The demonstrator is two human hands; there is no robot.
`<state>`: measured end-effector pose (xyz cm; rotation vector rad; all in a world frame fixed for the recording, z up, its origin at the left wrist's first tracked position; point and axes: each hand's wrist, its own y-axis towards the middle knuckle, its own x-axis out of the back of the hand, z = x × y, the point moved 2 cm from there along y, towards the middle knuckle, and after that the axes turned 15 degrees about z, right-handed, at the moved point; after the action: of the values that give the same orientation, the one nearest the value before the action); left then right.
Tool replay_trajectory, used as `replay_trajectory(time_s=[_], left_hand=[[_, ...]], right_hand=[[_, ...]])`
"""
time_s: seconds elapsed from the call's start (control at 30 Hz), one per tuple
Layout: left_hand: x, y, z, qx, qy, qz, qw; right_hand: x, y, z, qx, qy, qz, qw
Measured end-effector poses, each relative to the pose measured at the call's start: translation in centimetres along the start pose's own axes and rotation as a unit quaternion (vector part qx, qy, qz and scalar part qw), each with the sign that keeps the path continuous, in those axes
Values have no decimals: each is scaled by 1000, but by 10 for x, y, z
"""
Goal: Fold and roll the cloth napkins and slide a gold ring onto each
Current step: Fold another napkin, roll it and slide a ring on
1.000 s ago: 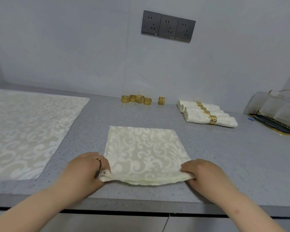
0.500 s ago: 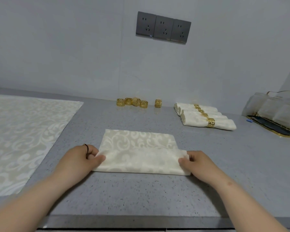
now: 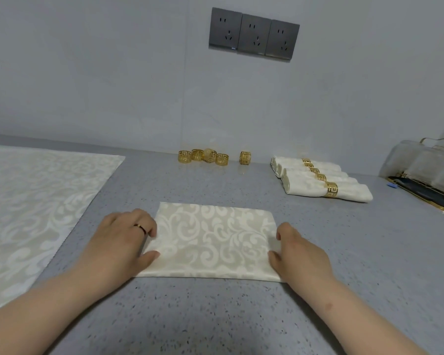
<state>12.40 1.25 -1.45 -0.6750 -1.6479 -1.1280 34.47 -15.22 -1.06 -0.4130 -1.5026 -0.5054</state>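
Observation:
A cream patterned napkin (image 3: 213, 239) lies folded into a flat rectangle on the grey counter in front of me. My left hand (image 3: 123, 239) rests at its left edge, thumb and fingertips touching the cloth. My right hand (image 3: 297, 252) rests at its right edge the same way. Neither hand grips the cloth. Several loose gold rings (image 3: 203, 156) stand in a row by the back wall, with one more gold ring (image 3: 245, 158) a little to their right. Several rolled napkins with gold rings (image 3: 321, 179) lie side by side at the back right.
A large unfolded patterned cloth (image 3: 28, 201) covers the counter on the left. A clear container on a gold-rimmed tray (image 3: 426, 172) stands at the far right. A grey socket panel (image 3: 254, 34) is on the wall. Bare counter (image 3: 215, 316) lies between me and the napkin.
The near edge of the napkin, lifted a second ago, has been folded over away from me. The napkin now lies flat as a narrower rectangle, and both hands have let go and rest at its sides.

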Motion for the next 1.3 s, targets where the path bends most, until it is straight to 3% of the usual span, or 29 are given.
replay_trajectory(time_s=[0.1,0.13,0.2,0.33,0.5,0.57,0.7,0.77,0.87,1.0,1.1,1.3], left_hand=[[-10,3,6,-124,15,22,992],[-12,3,6,-142,20,28,989],[-16,3,8,-154,21,33,987],[-14,-3,15,-116,-29,69,990],[-11,-11,18,26,-111,172,978],[-13,-12,18,19,-101,190,976],[-7,-4,15,29,-133,172,976],[-1,6,18,63,-220,194,954],[4,23,30,107,-324,177,923],[-7,31,36,160,-353,122,914],[-17,30,34,173,-383,78,904],[-20,32,32,216,-340,67,913]], right_hand=[[-1,4,0,96,-65,-136,984],[-2,5,-1,145,-67,-146,976],[-11,7,-6,230,-24,-125,965],[-17,5,-20,273,57,-57,959],[-15,-8,-37,193,158,119,961],[-13,-12,-36,183,157,140,960],[-4,-10,-29,184,131,118,967],[3,-2,-25,154,150,121,969],[14,13,-22,103,249,147,952],[12,32,-26,49,365,165,915],[4,39,-22,10,419,129,899],[-6,38,-11,-16,273,72,959]])
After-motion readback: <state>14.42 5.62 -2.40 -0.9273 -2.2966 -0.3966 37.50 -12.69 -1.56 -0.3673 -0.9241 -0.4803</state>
